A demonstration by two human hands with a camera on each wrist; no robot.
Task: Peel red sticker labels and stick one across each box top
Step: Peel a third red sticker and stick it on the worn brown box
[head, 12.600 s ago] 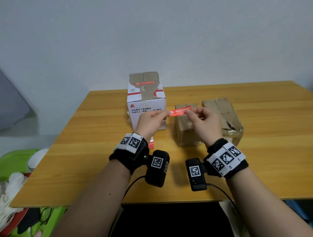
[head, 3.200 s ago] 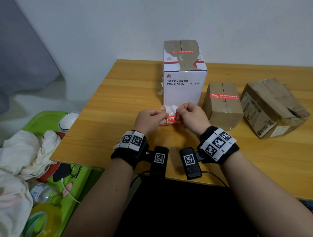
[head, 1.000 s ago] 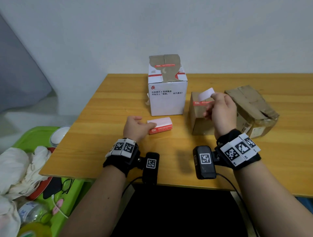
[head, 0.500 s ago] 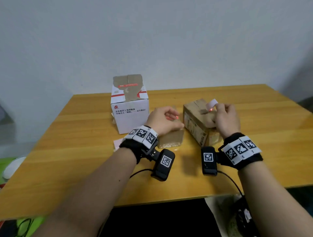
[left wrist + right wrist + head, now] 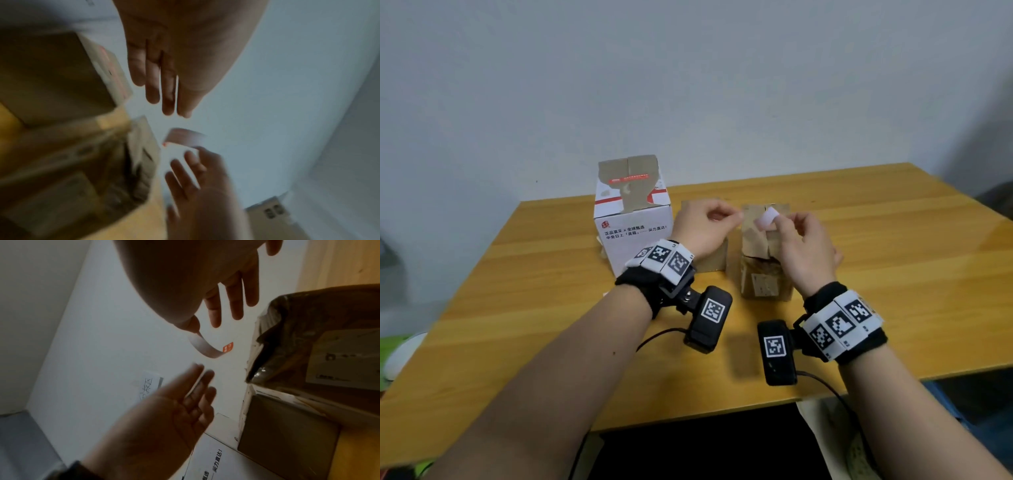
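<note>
A: What are the fingers doing?

B: The right hand (image 5: pixel 803 251) pinches one end of a red sticker label (image 5: pixel 206 348) between thumb and forefinger; the strip curls free, pale back showing, red tip at its far end. Its other fingers (image 5: pixel 234 293) are spread loose.

A: And the left hand (image 5: pixel 703 229)?

B: Fingers straight, close together, holding nothing, just at 9 o'clock of the label.

A: Where's all that?

B: Above the crumpled brown box (image 5: pixel 763 270), which stands on the wooden surface (image 5: pixel 893 274). A smaller brown box (image 5: pixel 710 262) sits under the left hand; the white printed box (image 5: pixel 635 233) at 9 o'clock of that already carries a red label (image 5: pixel 630 178) across its top.
</note>
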